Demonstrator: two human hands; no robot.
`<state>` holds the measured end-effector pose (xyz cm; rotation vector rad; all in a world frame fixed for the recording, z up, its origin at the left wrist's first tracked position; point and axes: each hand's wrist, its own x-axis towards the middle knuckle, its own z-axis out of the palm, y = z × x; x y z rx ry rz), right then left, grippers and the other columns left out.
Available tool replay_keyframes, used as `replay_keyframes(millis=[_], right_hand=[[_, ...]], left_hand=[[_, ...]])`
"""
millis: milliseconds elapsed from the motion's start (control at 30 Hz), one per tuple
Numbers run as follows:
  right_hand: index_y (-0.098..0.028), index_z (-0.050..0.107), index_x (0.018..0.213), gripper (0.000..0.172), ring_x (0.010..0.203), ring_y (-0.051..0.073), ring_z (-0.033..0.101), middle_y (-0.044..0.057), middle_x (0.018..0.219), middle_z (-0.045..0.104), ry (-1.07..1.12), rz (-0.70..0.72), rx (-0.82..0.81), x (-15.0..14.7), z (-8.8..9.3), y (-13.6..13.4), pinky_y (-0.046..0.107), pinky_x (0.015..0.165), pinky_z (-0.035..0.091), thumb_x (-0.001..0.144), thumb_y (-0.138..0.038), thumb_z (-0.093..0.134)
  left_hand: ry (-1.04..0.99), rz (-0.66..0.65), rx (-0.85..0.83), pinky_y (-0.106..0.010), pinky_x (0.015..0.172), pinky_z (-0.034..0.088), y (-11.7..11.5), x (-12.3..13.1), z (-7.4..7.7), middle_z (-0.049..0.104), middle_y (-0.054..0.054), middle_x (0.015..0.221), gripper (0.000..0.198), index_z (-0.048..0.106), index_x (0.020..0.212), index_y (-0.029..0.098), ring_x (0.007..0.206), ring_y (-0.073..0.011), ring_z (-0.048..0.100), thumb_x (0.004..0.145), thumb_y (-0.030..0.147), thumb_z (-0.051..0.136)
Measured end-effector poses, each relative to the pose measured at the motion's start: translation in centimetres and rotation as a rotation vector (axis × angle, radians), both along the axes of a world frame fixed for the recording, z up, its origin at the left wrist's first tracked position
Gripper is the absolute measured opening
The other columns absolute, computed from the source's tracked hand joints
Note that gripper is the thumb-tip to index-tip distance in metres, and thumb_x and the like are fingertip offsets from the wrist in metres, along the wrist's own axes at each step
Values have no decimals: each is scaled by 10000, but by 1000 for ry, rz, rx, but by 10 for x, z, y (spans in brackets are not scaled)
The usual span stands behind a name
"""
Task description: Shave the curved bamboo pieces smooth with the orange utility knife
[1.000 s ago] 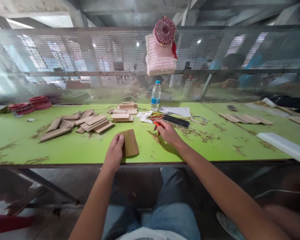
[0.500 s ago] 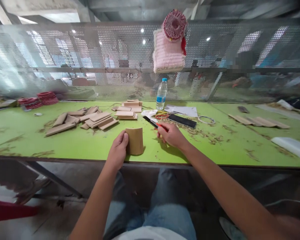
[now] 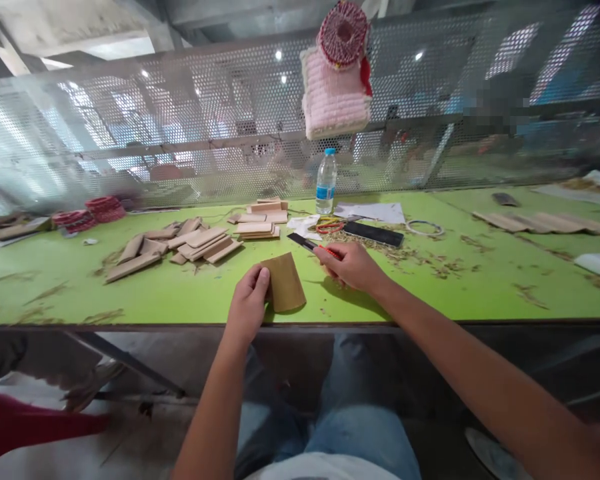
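Hands are recorded at the near edge of the green table (image 3: 430, 293). Left hand (image 3: 249, 301) is closed on the left edge of a brown sheet (image 3: 286, 285), which is held slightly tilted by the table's front edge; contact with the surface cannot be determined. Right hand (image 3: 354, 265) is clamped on a red-handled cutter (image 3: 311, 245), dark blade pointed left, just behind the sheet. Tan pieces (image 3: 190, 243) are piled farther left; a water bottle (image 3: 326, 181) is stood at the back.
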<state>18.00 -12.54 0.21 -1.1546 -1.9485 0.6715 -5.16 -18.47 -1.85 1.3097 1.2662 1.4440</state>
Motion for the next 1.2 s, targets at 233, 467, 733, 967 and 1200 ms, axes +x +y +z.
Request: replay_keyframes(millis=[233,467,733,967,1200], right_hand=[[-212,524,608,537,452,109,422,-36,486,485,-32,65,46,-3,3,-4,267,496,288,924,-642,461],[-209,544,593,556,487,114,404,-30,490,479,-88,90,69,-3,4,-4,273,511,260,924,-648,453],[-212,586,682,525,511,131,470,-19,539,542,-38,86,58,-2,3,-3,265,537,306,927,-657,451],[-229,537,766,454,559,135,499,-9,635,585,128,112,89,-4,5,-6,258,577,353,955,-627,429],[-227,520,786,447,566,131,423,-34,618,470,89,104,120,-4,4,-4,265,556,299,954,-630,423]], left_hand=[[-111,-73,-33,-246,621,515,0,3,1,691,-28,853,445,610,1097,195,717,-168,644,826,542,675],[-175,-48,-115,-250,566,530,-1,5,8,669,-9,815,483,592,1108,193,592,-139,663,791,543,692],[-220,-67,-13,-233,683,517,8,-2,-4,619,4,900,369,596,1033,217,766,-130,620,818,505,682],[-198,-68,9,-213,682,476,8,-2,-7,595,2,908,328,627,1058,234,778,-131,557,854,490,656],[-122,-88,60,-215,694,474,21,2,12,588,-3,894,300,657,1010,220,789,-138,537,848,472,643]])
